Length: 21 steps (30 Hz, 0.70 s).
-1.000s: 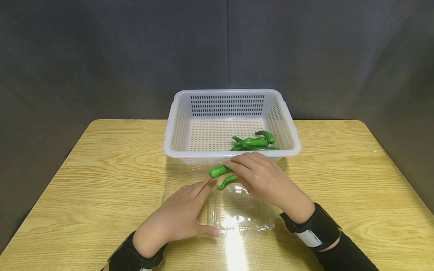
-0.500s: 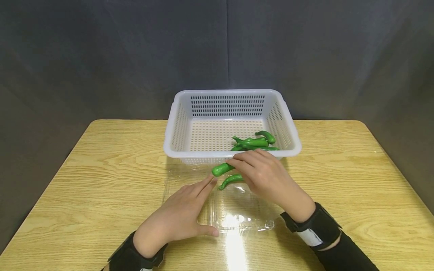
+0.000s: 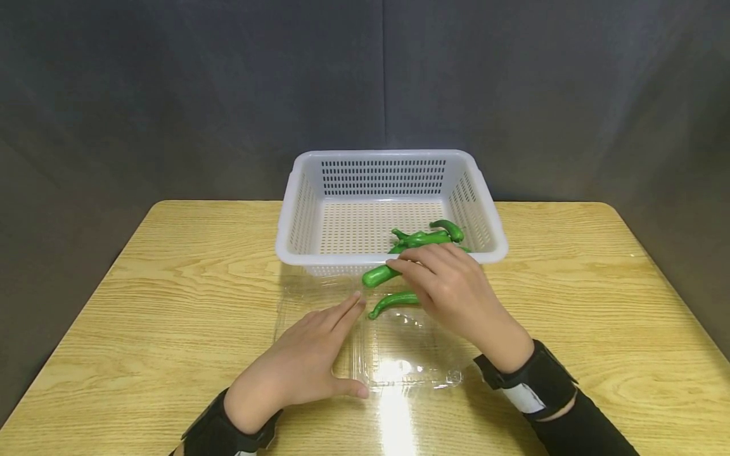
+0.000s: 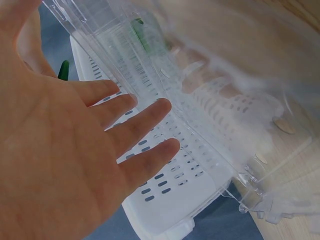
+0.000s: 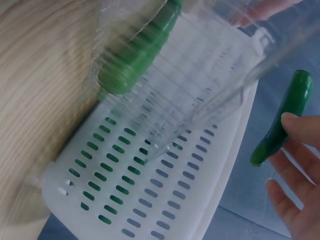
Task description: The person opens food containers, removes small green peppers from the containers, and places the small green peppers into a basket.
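My right hand (image 3: 456, 294) pinches a green chili pepper (image 3: 379, 276) between thumb and fingers, above the far part of a clear plastic clamshell container (image 3: 410, 351). The right wrist view shows this pepper's full length in the fingers. Another green pepper (image 3: 390, 303) lies in the container's right half along its far side, partly hidden by my right hand in the head view. My left hand (image 3: 302, 361) lies over the container's middle seam, fingers straight and thumb spread at the near edge; it holds nothing.
Behind the container stands a white perforated basket (image 3: 291, 258) with several green peppers (image 3: 424, 239) in its near right corner. Both stand on a wood-grain table (image 3: 142, 316). Dark cloth (image 3: 228, 95) hangs behind the table.
My right hand has moved slightly away from me and to the right with its pepper. More of the pepper in the container shows. My left hand has stayed put.
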Tool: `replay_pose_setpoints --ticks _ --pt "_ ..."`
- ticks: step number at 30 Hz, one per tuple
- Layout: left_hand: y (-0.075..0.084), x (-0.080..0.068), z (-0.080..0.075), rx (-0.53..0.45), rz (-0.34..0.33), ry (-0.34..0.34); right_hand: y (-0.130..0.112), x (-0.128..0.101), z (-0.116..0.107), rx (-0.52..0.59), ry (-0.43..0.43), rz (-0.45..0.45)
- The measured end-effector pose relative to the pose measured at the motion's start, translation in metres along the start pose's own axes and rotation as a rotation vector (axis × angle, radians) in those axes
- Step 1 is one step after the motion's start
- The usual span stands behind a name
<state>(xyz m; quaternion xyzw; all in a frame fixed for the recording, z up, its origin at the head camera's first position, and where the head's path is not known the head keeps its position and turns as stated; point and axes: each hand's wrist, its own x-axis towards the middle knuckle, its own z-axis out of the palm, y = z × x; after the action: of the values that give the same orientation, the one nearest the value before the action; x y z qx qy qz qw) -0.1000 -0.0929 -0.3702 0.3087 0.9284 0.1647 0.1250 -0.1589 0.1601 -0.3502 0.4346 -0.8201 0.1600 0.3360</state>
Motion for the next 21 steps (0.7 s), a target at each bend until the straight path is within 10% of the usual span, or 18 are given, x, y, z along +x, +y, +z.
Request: replay_pose_setpoints --ticks 21 --pt "0.000 0.000 0.000 -0.018 -0.005 -0.005 0.014 -0.004 -0.003 -0.028 0.036 0.068"
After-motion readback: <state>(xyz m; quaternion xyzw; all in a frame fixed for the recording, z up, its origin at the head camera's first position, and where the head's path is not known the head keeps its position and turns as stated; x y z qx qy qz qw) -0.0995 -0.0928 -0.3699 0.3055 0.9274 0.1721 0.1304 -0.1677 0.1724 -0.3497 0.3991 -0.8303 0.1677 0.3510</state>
